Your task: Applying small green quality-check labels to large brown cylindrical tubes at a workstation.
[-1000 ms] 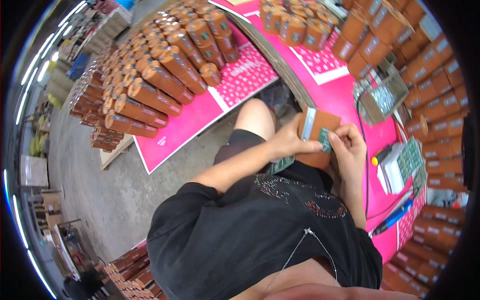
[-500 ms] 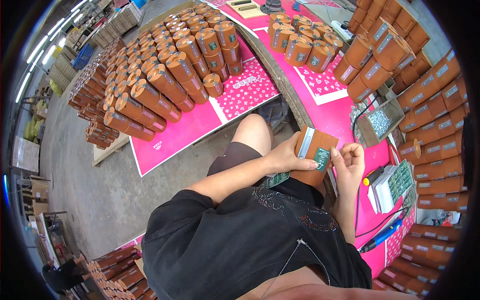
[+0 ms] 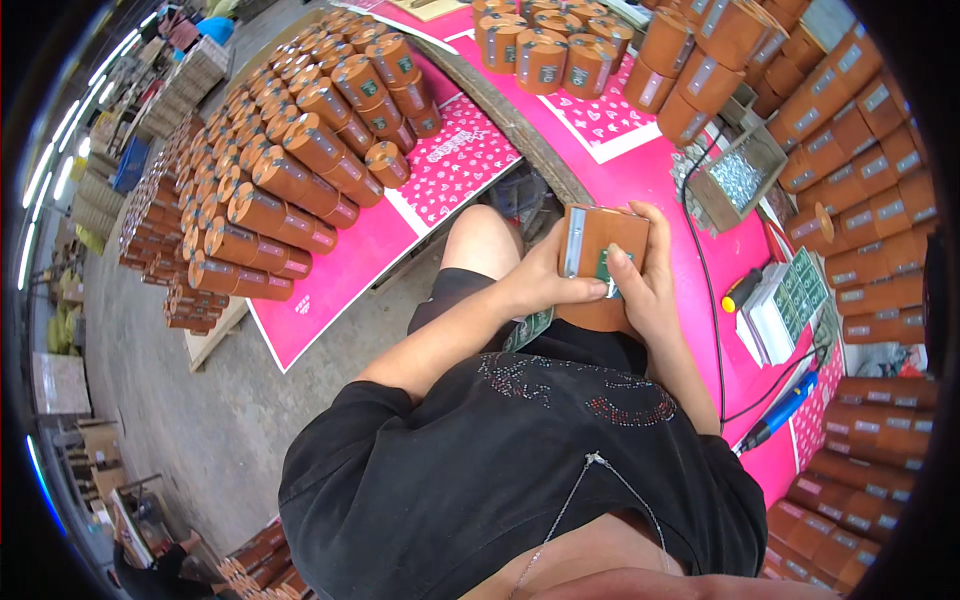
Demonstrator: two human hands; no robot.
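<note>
A brown wooden cylinder with a silvery metal strip down its side is held between both hands above my lap. My left hand grips its left side, the thumb lying across the front by a small green label. Around the right side wraps my right hand, its thumb pressed on that label, which it partly covers. A strip of green labels hangs below my left hand; how it is held is hidden.
Many similar cylinders stand stacked on the pink-covered table at left; more line the right side. At right are a wooden box of small metal parts, green label sheets, a yellow-and-black tool and a blue corded tool.
My right hand has gone from pinching at the label's edge to wrapping the cylinder's right side, thumb on the label. The whole view has shifted slightly.
</note>
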